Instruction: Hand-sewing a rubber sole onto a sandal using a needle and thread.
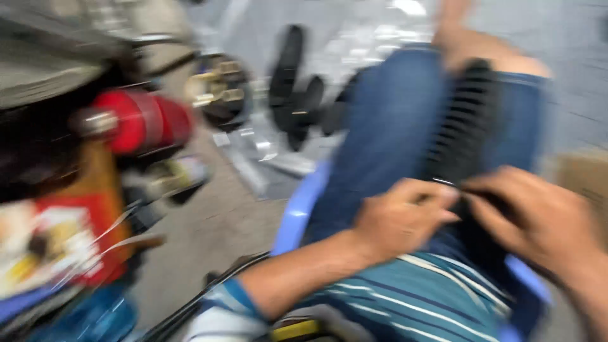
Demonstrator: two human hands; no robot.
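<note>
- Pretty blurry shot, but both hands meet on a black ribbed boot (465, 120), a rubbery-looking accordion tube lying along the person's blue denim thigh (392, 126).
- Left hand (402, 218) is curled shut, fingers pinching the near end of the boot from the left side.
- Right hand (538, 215) is also curled, fingertips pressed onto that same near end from the right; can't tell exactly how tight the hold is with the blur.
- The boot runs away from the hands up toward the knee, ridges stacked like a spring.
- Under the hands: a striped teal shirt (430, 297), soft knit look, and a light blue plastic chair (297, 212) edge just left of the left hand.
- Well off to the left of the hands: a shiny red cylinder (142, 120), a red printed box (57, 244), all smeared.
- Beyond the hands, on the grey concrete floor (215, 221), some black ribbed parts (294, 88) and a brassy metal piece (218, 88).
</note>
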